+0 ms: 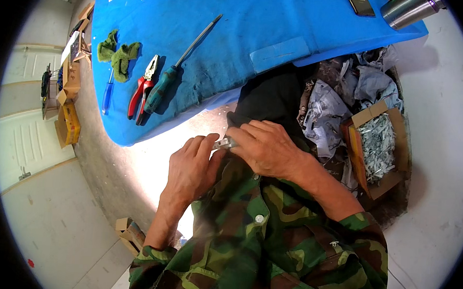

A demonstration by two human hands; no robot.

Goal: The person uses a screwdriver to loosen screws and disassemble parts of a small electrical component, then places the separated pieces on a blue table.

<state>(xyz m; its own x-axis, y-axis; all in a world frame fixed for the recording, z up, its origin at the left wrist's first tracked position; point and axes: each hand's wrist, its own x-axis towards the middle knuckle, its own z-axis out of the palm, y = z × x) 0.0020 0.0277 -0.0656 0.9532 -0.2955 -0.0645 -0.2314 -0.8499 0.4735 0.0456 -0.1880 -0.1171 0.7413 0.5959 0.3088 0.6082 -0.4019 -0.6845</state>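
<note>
Just past the front edge of the table, above my lap, a small silvery metal part (224, 143) spans the gap between my hands. The fingers and thumb of my left hand (190, 166) pinch its left end. My right hand (267, 148) is closed around the other end, its fingers covering most of that side. What kind of part it is does not show. On the blue-covered table (236, 45) ahead lie red-handled pliers (144, 90) and a large green-handled screwdriver (164, 86). A smaller blue screwdriver (108, 95) lies left of them, beside a green rag (122, 57).
At right, an open cardboard box (354, 151) holds many small silvery pieces (378, 144), with crumpled grey bags (324, 115) next to it. A phone (360, 3) and a steel cup (408, 12) are at the table's far right. More cardboard boxes (67, 123) stand at left.
</note>
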